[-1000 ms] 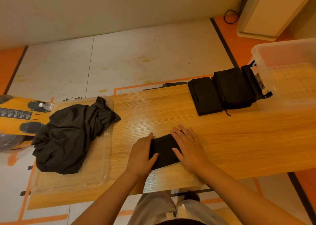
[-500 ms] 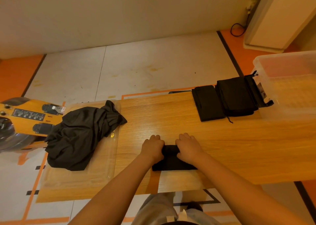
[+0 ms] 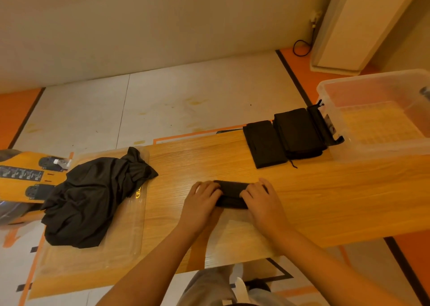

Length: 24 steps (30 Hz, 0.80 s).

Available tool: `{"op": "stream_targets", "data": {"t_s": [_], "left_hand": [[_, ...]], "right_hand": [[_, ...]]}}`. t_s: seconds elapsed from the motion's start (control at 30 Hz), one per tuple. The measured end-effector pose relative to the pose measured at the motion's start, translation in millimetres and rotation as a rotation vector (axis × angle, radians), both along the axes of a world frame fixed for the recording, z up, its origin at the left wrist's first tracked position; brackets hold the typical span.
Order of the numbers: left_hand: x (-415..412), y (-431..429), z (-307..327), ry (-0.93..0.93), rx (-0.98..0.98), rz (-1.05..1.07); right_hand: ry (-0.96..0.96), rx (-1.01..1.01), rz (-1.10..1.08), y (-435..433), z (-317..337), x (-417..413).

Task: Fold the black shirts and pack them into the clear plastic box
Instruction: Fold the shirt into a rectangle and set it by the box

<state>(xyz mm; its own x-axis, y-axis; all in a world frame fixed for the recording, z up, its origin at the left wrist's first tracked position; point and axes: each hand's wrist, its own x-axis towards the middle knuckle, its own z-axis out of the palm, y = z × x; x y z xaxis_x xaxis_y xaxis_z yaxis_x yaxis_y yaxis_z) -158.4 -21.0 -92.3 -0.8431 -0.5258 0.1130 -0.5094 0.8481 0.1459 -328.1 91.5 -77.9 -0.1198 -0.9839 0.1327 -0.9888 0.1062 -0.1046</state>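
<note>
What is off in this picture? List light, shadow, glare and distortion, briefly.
Head view: warm orange cast throughout; soft light, with only a faint shadow under the left hand on the table; the stacked shirts read as flat black, with folds barely visible; the wide-angle lens tilts the room's lines; no strong glare on the clear plastic box.

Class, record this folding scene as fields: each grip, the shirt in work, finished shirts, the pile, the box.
Left grip: holds left end of partly folded shirt
Right grip: holds its right end
Clear plastic box: table's right end, no shirts visible inside
Folded shirts: side by side on wooden table, next to the box
Unfolded pile: crumpled on clear tray, table's left end
</note>
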Motion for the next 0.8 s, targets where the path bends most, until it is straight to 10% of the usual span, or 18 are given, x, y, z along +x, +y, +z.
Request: {"op": "stream_targets", "data": {"t_s": [0.23, 0.57, 0.8], "left_hand": [[42, 39, -38, -0.245, 0.181, 0.092], [32, 51, -19, 0.238, 0.435, 0.487], [-14, 18, -10, 0.078, 0.614, 0.716]], "right_hand": [[-0.094, 0.139, -0.031, 56, -37, 3], [-0.188, 0.043, -0.267, 46, -18, -37], [-0.315, 0.279, -0.274, 6, -9, -49]]}}
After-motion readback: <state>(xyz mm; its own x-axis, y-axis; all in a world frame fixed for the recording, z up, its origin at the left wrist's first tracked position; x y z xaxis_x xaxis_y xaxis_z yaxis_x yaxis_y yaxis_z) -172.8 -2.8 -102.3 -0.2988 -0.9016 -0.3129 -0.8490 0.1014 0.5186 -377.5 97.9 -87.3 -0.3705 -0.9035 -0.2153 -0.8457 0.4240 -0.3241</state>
